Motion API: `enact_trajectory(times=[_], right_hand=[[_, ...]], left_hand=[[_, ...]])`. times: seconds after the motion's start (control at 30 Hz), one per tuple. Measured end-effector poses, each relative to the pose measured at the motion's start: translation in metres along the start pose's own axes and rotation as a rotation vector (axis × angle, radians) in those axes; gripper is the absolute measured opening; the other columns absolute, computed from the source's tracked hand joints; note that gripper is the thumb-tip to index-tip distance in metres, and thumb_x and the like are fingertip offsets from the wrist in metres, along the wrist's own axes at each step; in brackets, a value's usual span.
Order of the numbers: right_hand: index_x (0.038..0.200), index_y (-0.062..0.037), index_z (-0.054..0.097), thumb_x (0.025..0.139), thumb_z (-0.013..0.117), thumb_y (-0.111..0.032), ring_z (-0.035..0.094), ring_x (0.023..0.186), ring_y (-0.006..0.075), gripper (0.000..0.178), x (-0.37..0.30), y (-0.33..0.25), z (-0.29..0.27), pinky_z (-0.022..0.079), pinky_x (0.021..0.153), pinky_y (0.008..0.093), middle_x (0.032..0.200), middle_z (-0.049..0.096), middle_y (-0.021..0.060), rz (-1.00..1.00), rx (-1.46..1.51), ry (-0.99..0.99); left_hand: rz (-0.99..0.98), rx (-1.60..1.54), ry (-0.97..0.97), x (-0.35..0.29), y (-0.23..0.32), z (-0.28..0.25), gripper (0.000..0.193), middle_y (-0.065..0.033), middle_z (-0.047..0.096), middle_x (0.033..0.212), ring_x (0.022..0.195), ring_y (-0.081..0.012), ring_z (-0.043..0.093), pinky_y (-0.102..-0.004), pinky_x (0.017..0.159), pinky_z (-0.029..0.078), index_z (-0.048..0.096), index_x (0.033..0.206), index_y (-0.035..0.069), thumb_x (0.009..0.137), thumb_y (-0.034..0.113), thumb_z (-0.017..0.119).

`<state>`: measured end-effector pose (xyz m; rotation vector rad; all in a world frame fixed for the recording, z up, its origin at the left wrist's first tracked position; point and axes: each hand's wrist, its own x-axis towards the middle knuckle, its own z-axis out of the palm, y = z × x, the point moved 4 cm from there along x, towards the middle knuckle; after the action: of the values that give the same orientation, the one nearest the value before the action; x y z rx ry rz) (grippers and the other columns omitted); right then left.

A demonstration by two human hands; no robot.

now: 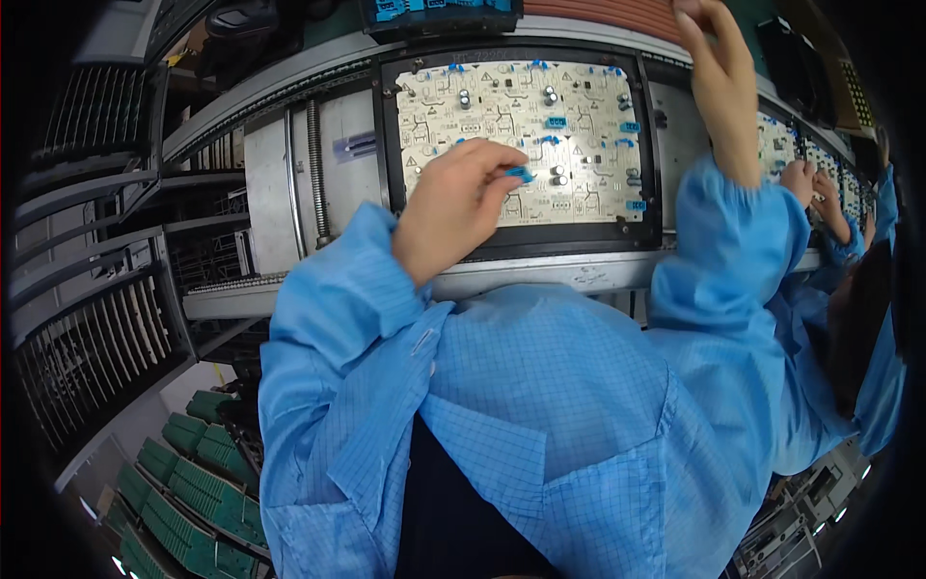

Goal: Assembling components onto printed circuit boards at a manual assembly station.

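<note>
A cream printed circuit board [535, 101], set in a black frame [391, 145], lies before me with small capacitors and blue parts on it. Over its left half is my left hand [461, 198], thumb and fingertips pinched on a small blue connector [519, 175]. Similar blue connectors [556, 124] sit on the board. My right hand [723, 82] reaches far forward, beyond the board's right side, beside reddish-brown ribbed strips [608, 27]. Its fingers bend together at the picture's upper edge; whatever they may hold is hidden.
A dark bin [442, 13] of blue parts stands behind the board. Metal conveyor rails [521, 278] run along the near side. Black racks [96, 338] and green boards [207, 463] are at left. On the right, a co-worker's hands [810, 183] work over other boards.
</note>
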<state>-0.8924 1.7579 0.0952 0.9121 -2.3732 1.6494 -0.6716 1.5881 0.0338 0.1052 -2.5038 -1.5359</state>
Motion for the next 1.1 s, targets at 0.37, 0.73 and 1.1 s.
enact_trajectory(times=[0.37,0.73,1.1], right_hand=[[0.106,-0.0021,0.055,0.096,0.051,-0.010,0.048,0.085,0.0078,0.013,-0.166,0.014,-0.053,0.040,0.079,0.0218,0.110,0.058,0.0035,0.295,0.171,0.217],[0.105,-0.0014,0.054,0.095,0.051,-0.005,0.048,0.086,0.0075,0.011,-0.185,0.030,-0.050,0.041,0.078,0.0215,0.113,0.057,0.0053,0.293,0.211,0.233],[0.101,-0.0014,0.054,0.090,0.052,0.001,0.052,0.086,0.0115,0.012,-0.193,0.042,-0.054,0.043,0.078,0.0237,0.107,0.058,0.0072,0.215,0.071,0.238]], left_hand=[[0.200,0.267,-0.162,0.005,0.006,0.064,0.007,-0.0130,0.067,0.084,0.082,-0.0296,0.063,-0.0379,0.076,0.051,0.068,0.083,0.002,0.079,0.005,0.063],[0.118,0.375,-0.185,0.007,0.018,0.065,0.007,-0.0128,0.066,0.082,0.080,-0.0299,0.064,-0.0364,0.074,0.052,0.069,0.082,0.002,0.078,0.004,0.064],[0.099,0.381,-0.221,0.014,0.022,0.069,0.008,-0.0130,0.066,0.080,0.077,-0.0296,0.064,-0.0357,0.069,0.053,0.069,0.084,0.002,0.076,0.004,0.066]])
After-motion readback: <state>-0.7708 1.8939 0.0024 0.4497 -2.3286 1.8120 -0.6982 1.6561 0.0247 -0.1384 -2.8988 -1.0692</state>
